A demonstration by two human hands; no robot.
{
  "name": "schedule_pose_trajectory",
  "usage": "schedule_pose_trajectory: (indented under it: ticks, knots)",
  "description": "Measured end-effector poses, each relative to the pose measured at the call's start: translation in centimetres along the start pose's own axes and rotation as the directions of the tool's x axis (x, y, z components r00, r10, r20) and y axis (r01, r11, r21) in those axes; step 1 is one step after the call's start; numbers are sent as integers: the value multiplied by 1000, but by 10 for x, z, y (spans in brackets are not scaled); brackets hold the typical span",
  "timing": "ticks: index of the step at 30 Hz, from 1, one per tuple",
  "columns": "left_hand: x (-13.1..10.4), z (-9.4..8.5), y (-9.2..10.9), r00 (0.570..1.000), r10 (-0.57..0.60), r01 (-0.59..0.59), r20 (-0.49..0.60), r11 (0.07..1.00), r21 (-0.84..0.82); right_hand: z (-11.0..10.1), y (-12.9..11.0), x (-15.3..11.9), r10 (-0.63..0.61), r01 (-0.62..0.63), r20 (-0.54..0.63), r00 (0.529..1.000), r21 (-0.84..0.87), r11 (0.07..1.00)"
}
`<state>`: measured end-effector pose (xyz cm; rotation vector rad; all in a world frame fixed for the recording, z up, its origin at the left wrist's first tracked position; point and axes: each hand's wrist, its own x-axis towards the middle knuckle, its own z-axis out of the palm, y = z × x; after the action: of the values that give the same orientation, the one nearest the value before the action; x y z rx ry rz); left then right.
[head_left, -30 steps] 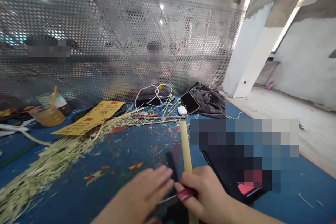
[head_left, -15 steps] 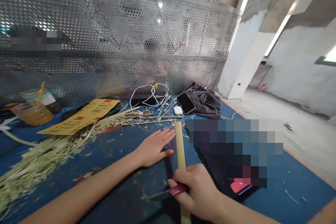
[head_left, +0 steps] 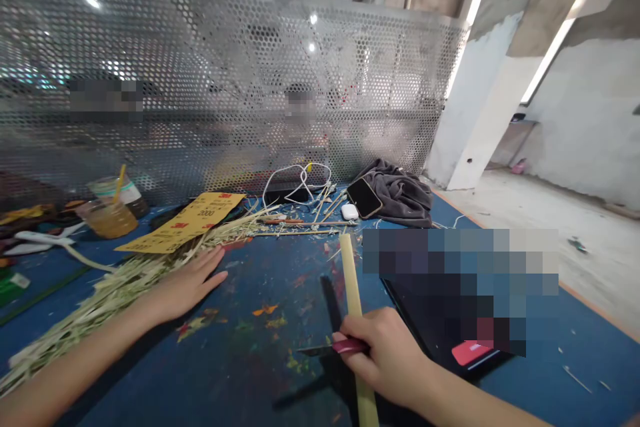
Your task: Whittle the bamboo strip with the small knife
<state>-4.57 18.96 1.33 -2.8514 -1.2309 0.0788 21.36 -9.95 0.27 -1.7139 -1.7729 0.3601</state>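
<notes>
Over the tabletop (head_left: 240,373), right fingers (head_left: 353,327) grip strip (head_left: 352,280) lengthwise forward, knife (head_left: 345,346) leftward; left fingers (head_left: 203,267) extended.

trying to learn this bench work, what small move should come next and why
Probably bring the left hand over to steady the pale strip, clear of the blade: the right hand alone holds both strip and red-handled knife, while the left sits at the edge of the shavings.
</notes>
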Motion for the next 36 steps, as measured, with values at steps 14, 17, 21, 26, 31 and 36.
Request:
schedule_pose_trajectory:
  ticks: [14,17,21,26,31,36]
  knots:
    - [34,-19,195,772,635,-629,-33,754,-190,-1,1,1,-186,189,-53,981,65,980]
    - [51,-7,212,777,627,-626,-61,758,-183,5,8,5,-225,232,-99,969,68,970]
    - [62,6,214,820,565,-571,-85,801,-179,9,18,6,-250,260,-115,961,79,962]
    - [52,8,194,849,525,-528,-66,831,-177,10,21,3,-257,263,-104,961,54,963]
    - [22,6,150,911,409,-412,-53,898,-153,9,18,3,-263,268,-114,958,24,963]
    - [-6,9,77,973,226,-229,-43,967,-111,8,19,4,-296,294,-109,949,-32,955]
